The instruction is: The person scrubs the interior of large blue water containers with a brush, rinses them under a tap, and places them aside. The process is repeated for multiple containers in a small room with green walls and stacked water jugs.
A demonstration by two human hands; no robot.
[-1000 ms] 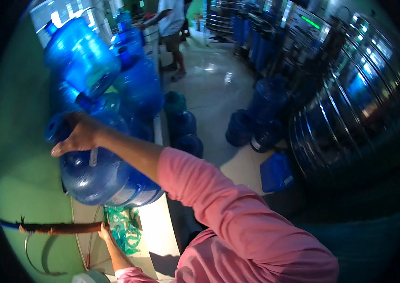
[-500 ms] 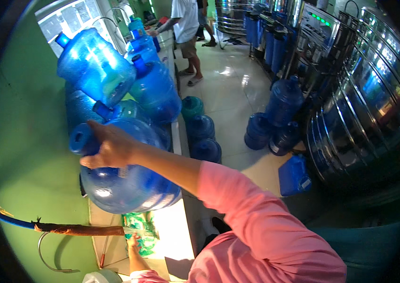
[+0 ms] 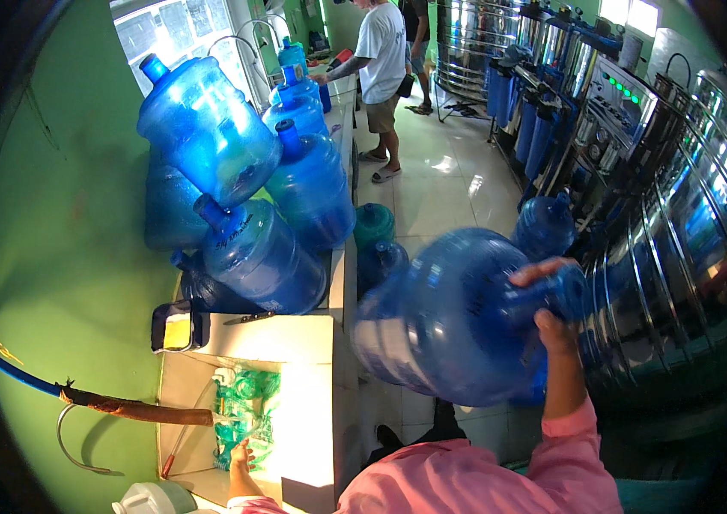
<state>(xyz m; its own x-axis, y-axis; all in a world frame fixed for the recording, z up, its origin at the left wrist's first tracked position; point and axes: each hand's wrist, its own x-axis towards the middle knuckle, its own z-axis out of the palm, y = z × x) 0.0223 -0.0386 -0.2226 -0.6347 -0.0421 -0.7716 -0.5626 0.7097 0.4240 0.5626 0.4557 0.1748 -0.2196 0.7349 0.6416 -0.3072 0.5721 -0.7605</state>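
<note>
My right hand is closed round the neck of a large blue water jug. The jug hangs tilted over the floor, to the right of the counter, its mouth turned right. Lower left, my left hand is over a pale basin, its fingers stretched out and apart beside clear green plastic items. Their exact kind is unclear. A hose wrapped in brown material reaches over the basin, with water at its end close to my left hand.
Several blue jugs are stacked on the counter along the green wall. A dark container and a knife lie by the basin. More jugs stand on the floor near steel tanks. A person stands at the far counter.
My right hand has swung the blue jug from above the basin to the right, over the floor. The basin and the dark container have come into view. My left hand stays by the green items.
</note>
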